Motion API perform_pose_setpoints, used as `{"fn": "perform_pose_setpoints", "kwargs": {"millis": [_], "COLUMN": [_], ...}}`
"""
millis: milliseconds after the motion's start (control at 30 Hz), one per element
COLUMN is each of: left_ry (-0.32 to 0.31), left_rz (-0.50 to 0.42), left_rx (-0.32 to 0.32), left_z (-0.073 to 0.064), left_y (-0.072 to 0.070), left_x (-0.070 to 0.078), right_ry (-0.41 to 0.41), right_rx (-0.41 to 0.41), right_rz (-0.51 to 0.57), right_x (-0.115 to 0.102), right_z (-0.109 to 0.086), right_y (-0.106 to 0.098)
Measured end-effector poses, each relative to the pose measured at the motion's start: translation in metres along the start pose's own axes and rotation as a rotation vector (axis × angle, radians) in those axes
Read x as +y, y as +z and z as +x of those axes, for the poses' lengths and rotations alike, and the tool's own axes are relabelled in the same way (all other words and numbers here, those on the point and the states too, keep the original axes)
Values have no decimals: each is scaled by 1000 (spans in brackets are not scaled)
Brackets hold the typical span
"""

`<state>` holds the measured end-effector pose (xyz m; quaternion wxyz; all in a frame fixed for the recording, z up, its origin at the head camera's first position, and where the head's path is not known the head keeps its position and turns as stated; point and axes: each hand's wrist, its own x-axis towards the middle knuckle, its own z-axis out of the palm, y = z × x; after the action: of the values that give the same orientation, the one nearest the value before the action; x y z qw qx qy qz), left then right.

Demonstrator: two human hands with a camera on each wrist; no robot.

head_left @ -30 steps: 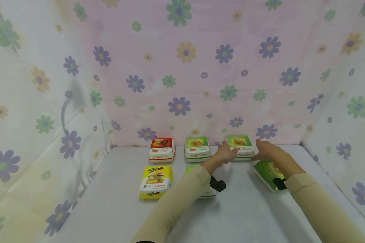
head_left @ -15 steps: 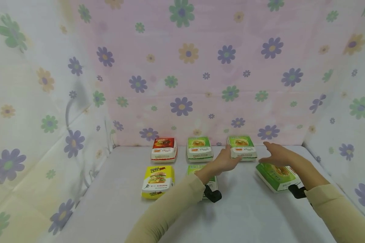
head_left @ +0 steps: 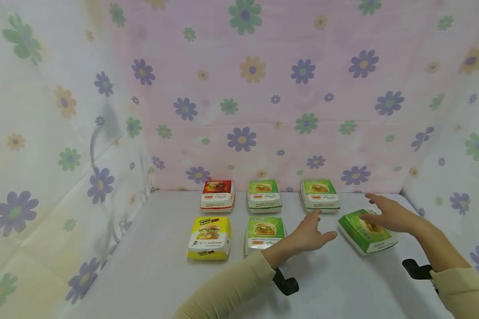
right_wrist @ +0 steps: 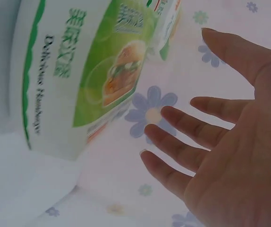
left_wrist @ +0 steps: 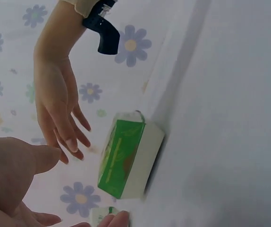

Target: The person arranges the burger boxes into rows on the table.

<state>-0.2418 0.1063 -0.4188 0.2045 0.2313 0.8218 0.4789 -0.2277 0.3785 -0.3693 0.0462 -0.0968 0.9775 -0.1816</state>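
My left hand (head_left: 309, 232), fingers spread, hovers in the head view between the front middle green burger box (head_left: 263, 230) and the turned green burger box (head_left: 367, 232) at the right. It holds nothing. Above that turned box is my right hand (head_left: 395, 215); the right wrist view shows its fingers straight and apart from the box (right_wrist: 79, 75). Behind the left hand stands the back right green burger box (head_left: 320, 195), square to the wall. In the left wrist view the right hand (left_wrist: 57, 94) hangs beside the turned box (left_wrist: 126, 156).
A red burger box (head_left: 217, 196) and a green burger box (head_left: 264, 196) line the back row. In front of the red one sits a yellow burger box (head_left: 209, 238). Flowered cloth (head_left: 271, 88) walls the white tabletop (head_left: 155, 266) at the back and sides.
Both hands have left the sides of the back right green box. The left came toward the front; the right went rightward, over the turned box. The view shifted slightly.
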Motion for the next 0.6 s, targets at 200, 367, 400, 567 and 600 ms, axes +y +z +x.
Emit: {"fn": "perform_pose_setpoints", "kwargs": {"millis": [200,367,400,567,600], "left_ry": [-10,-57,-70,-162,-181], "left_rz": [-6,13,15,6,0], "left_rx": [6,57,73,146,149], "left_z": [4,14,17,28,30], "left_y": [28,52,57,80,83], "left_x": [5,12,13,19,20], "right_ry": [64,121,130,160,165], "right_rx": [4,-24,-29,-71,-82], "right_rz": [91,162,168,184,187], "right_x": [25,47,51,65,66], "right_z": [-18,-25,-25,-22,-22], "right_y": [-1,0,1,6,7]}}
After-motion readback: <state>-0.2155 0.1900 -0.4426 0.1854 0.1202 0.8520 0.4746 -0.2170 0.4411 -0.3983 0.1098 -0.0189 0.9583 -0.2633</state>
